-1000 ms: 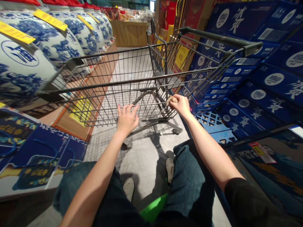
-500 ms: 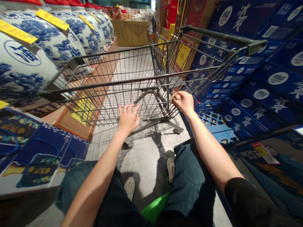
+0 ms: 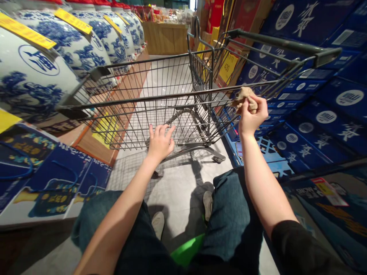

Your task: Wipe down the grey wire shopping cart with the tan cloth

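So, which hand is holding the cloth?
The right hand, pinching the tan cloth near the handle end of the shopping cart; the left hand is spread open, holding nothing.

pale floor (image 3: 174, 183) with a wire cart (image 3: 172, 95) and two light shoes (image 3: 208, 204) on it

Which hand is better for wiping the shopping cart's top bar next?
Probably the right grip: it pinches a crumpled beige cloth up at the top bar. The left grip is lower, fingers spread, with no cloth showing in it.
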Demonstrator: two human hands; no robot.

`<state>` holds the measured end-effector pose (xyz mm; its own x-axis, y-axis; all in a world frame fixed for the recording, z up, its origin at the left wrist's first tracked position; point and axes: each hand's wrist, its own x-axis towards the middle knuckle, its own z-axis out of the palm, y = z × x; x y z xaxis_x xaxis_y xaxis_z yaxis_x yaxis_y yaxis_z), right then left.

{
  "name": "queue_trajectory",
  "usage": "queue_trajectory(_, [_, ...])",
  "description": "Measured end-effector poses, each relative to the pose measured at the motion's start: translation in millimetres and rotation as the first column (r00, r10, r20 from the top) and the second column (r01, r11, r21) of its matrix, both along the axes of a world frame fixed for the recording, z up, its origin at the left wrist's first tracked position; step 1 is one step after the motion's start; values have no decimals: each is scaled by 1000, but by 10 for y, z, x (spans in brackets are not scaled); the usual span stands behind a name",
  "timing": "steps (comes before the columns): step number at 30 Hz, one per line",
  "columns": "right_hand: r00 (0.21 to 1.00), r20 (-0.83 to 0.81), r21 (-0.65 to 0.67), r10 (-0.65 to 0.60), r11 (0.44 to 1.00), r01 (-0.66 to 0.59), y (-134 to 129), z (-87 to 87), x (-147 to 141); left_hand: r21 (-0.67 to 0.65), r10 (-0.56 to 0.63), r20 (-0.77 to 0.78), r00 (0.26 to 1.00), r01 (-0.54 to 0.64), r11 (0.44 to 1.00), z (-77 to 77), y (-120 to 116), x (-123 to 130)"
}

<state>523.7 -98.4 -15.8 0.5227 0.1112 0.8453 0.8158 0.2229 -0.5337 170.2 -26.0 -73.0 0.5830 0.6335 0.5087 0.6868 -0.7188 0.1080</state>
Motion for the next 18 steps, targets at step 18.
queue_trajectory(18, [992, -106, -481, 65, 870, -108, -33, -59, -282, 9, 6, 27, 1000, -6, 1000, -27, 66, -20])
